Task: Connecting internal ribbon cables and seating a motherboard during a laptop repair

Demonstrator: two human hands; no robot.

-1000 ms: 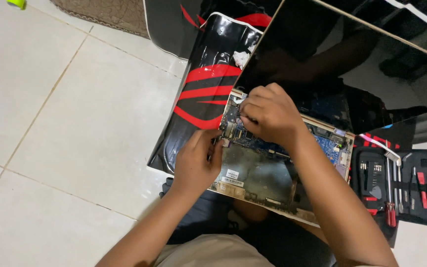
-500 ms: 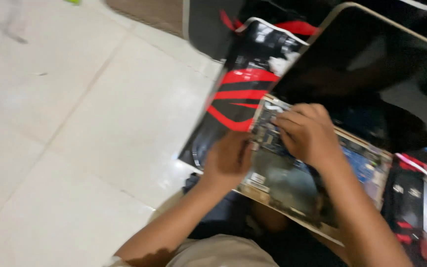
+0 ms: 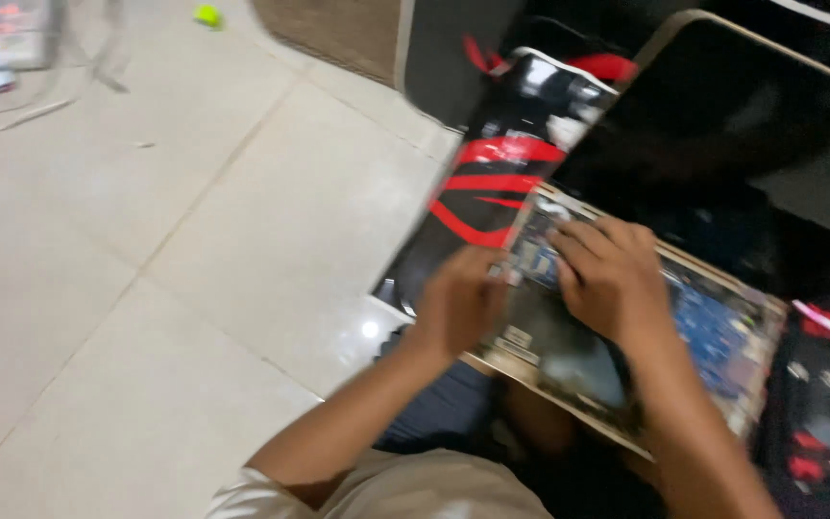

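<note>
Opened laptop chassis [image 3: 626, 356] on lap, directly under fingers; left hand [image 3: 458, 303] curled at board's near edge, grip unclear; right hand [image 3: 607, 279] bent, fingertips pressing blue circuit board [image 3: 713, 327]; risk: slip cracks components, blurred view.

A large dark screen [image 3: 722, 125] with a pale thin rim stands tilted at the upper right, glossy and unlit (only dim reflections show on it). Left of it lies a flat black package [image 3: 492, 183] with bold red stripes and a shiny wrap. On the opened device, a small white label [image 3: 518, 338] sits near the lower edge
</note>
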